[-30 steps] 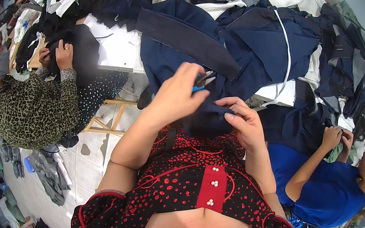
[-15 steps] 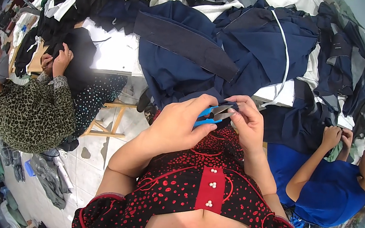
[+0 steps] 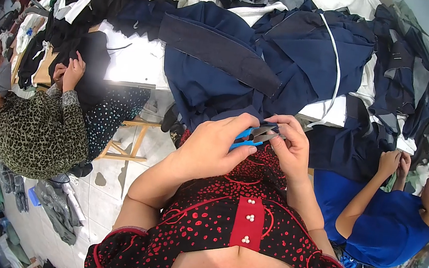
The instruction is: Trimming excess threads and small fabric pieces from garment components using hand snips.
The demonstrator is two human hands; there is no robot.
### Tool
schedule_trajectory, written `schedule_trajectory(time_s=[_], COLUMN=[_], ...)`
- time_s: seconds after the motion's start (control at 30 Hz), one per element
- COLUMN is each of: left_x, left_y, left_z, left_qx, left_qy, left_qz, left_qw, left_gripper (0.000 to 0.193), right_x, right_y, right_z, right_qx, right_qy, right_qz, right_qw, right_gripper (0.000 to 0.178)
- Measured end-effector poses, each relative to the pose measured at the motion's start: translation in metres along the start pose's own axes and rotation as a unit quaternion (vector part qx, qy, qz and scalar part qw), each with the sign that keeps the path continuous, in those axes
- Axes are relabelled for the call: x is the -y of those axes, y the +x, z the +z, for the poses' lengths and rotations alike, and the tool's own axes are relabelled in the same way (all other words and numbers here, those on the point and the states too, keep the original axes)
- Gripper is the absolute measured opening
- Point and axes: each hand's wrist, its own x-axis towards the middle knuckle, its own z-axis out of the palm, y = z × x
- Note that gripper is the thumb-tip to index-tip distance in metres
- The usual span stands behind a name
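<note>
Snips [image 3: 256,138] are showing smooth blue plastic handles [image 3: 246,144] and metal blades [image 3: 267,136] with a dull grey sheen. Navy cloth [image 3: 318,63] is looking matt and smooth; a charcoal cloth strip [image 3: 220,50] is appearing flat-finished. The white tabletop [image 3: 133,62] is gleaming glossily. A wooden frame [image 3: 139,139] is looking pale. Pearly beads [image 3: 250,218] are shining.
</note>
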Motion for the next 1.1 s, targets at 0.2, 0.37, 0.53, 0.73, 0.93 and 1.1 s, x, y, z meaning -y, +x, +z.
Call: schedule_trajectory(time_s=[0.2, 0.37, 0.53, 0.73, 0.93, 1.1], left_x=[0.006, 0.012, 0.012, 0.016, 0.015, 0.010], left_y=[0.002, 0.003, 0.003, 0.005, 0.006, 0.006], left_z=[0.000, 0.003, -0.003, -0.001, -0.002, -0.008], left_qx=[0.012, 0.009, 0.053, 0.049, 0.023, -0.043], left_qy=[-0.051, -0.074, -0.128, -0.119, -0.109, -0.130], left_qz=[-0.011, -0.011, -0.072, -0.028, -0.008, -0.018], left_qw=[0.999, 0.997, 0.988, 0.991, 0.994, 0.990], left_gripper=[0.027, 0.024, 0.024, 0.027, 0.032, 0.032], right_x=[0.003, 0.005, 0.003, 0.002, 0.001, 0.003], right_y=[0.003, 0.004, 0.003, 0.004, 0.005, 0.003], right_z=[-0.001, -0.001, -0.001, -0.002, 0.000, -0.002], right_qx=[0.006, 0.009, 0.017, 0.033, 0.023, 0.020], right_qy=[-0.063, -0.072, -0.051, -0.032, -0.016, -0.007], right_qz=[-0.015, -0.020, -0.008, 0.006, 0.010, 0.033], right_qw=[0.998, 0.997, 0.999, 0.999, 1.000, 0.999], right_gripper=[0.009, 0.009, 0.009, 0.009, 0.009, 0.007])
